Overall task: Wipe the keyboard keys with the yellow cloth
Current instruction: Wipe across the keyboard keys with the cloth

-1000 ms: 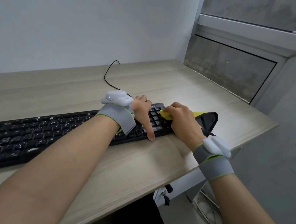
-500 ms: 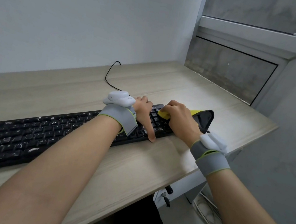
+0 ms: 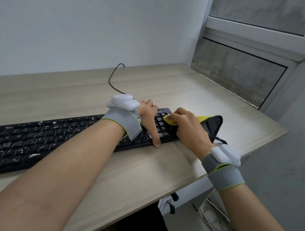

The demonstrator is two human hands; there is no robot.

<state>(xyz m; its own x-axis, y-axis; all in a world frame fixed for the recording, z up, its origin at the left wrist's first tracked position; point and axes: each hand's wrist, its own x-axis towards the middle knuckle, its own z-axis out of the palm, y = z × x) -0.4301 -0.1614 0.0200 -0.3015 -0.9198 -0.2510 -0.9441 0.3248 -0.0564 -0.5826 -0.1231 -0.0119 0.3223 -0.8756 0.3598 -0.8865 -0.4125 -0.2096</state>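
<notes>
Two bare forearms are being extended from the near edge of the bench (image 3: 138, 177) toward its right end, each wrapped in a grey wrist strap carrying a white sensor pod. The black keyboard (image 3: 23, 144) is lying slantwise across the bench, its left end close to the near edge and its right end farther back; pale specks are being shown on many of its keys.

The left hand (image 3: 148, 118) is being laid flat over the right part of the keyboard, the thumb stretched down to the front rim of the case and the fingers spread over the keys. Nothing is being held in its grip; it is resting open on the board.

Just beside it, the right hand (image 3: 189, 129) is being closed over the yellow cloth (image 3: 170, 119), its grip curled tight around the bunched fabric, which is being pressed onto the keys at the keyboard's right end. A further yellow strip and a dark backing are being left trailing from under the hand toward the bench's right edge.

Farther back, a thin black cable (image 3: 113, 77) is being looped across the bench toward the white wall.
</notes>
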